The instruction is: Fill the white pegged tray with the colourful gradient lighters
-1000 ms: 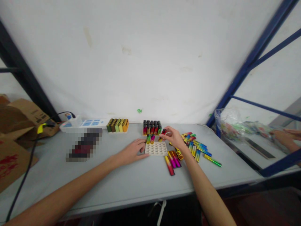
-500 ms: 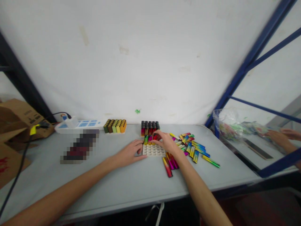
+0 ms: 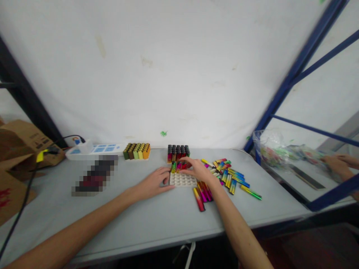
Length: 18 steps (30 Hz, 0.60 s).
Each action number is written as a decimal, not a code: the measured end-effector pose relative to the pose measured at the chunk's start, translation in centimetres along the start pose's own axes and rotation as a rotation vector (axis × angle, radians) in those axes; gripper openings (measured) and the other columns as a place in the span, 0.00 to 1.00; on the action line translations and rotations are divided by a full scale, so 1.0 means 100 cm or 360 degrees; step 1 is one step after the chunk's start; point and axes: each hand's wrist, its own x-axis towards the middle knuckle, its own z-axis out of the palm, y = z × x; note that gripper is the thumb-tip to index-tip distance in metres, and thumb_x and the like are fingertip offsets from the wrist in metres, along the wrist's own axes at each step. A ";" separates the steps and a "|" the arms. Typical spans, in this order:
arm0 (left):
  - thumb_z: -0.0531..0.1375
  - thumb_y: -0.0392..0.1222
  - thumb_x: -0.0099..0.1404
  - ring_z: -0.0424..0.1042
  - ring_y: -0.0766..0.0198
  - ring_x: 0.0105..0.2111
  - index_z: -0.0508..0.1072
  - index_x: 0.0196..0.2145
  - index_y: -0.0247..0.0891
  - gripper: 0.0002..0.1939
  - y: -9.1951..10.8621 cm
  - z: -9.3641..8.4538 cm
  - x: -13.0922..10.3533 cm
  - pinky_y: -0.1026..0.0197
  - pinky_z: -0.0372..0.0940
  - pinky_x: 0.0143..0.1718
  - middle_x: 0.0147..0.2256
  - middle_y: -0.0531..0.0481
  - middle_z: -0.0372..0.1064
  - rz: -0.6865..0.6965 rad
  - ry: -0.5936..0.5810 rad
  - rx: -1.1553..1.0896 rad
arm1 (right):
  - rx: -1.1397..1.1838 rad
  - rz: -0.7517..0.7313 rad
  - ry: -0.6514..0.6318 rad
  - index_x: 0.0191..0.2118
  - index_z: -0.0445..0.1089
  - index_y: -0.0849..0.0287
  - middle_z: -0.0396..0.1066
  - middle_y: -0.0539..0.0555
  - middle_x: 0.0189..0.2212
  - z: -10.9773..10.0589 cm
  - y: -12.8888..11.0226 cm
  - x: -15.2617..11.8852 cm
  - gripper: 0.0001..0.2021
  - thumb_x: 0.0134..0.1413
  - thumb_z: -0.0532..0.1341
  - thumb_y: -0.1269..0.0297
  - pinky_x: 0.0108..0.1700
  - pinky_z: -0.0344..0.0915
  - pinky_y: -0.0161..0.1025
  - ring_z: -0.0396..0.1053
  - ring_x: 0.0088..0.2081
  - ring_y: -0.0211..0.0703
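Observation:
A white tray (image 3: 182, 181) with rows of round holes lies in front of me. Several shiny lighters (image 3: 174, 167) stand upright along its far row. At the tray's left side is my left hand (image 3: 154, 183), thumb at the near corner and curled fingers at the far one, gripping the edge. My right hand (image 3: 198, 169) reaches over the right part of the tray, with thumb and fingers closed around a red lighter (image 3: 184, 164) in the far row; the fingers partly cover it. Beside the right wrist lie a few red and purple lighters (image 3: 199, 200).
Loose coloured lighters (image 3: 231, 179) are heaped on the right. Behind stand a tray of black-topped lighters (image 3: 178, 152) and a yellow-green set (image 3: 137, 151). A power strip (image 3: 105, 149), cardboard box (image 3: 25, 140) and blue rack post (image 3: 276, 102) flank the table. Another person's hands (image 3: 339, 166) are beyond the rack.
My right hand has lowered slightly, and the red lighter sits level with its neighbours in the far row. My left hand stays at the tray's edge. The view has shifted slightly.

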 end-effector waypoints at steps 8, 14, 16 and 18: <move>0.61 0.52 0.69 0.69 0.53 0.51 0.63 0.27 0.40 0.18 0.002 -0.001 -0.001 0.52 0.67 0.53 0.48 0.44 0.71 0.0041 0.0045 -0.0002 | -0.0544 0.0671 0.0207 0.52 0.75 0.58 0.78 0.58 0.45 -0.040 0.047 -0.022 0.12 0.65 0.60 0.67 0.53 0.66 0.41 0.75 0.47 0.46; 0.62 0.53 0.69 0.69 0.53 0.52 0.64 0.27 0.40 0.19 0.001 0.000 -0.002 0.53 0.67 0.54 0.49 0.44 0.71 0.0048 0.0076 -0.0019 | -0.0900 0.1092 0.0353 0.52 0.76 0.62 0.71 0.69 0.50 -0.042 0.072 -0.033 0.16 0.61 0.58 0.72 0.54 0.63 0.46 0.71 0.51 0.57; 0.62 0.53 0.69 0.69 0.53 0.53 0.64 0.27 0.40 0.19 0.000 0.001 -0.002 0.53 0.66 0.54 0.49 0.44 0.71 0.0050 0.0073 -0.0013 | -0.0919 0.1126 0.0363 0.50 0.76 0.61 0.73 0.67 0.47 -0.040 0.075 -0.033 0.15 0.61 0.57 0.72 0.54 0.63 0.45 0.72 0.50 0.55; 0.62 0.52 0.69 0.69 0.53 0.53 0.64 0.27 0.40 0.18 -0.001 0.002 -0.002 0.52 0.66 0.55 0.49 0.44 0.71 0.0056 0.0070 -0.0001 | -0.0908 0.1117 0.0363 0.47 0.77 0.61 0.74 0.66 0.43 -0.038 0.076 -0.033 0.14 0.61 0.56 0.72 0.53 0.62 0.44 0.72 0.49 0.54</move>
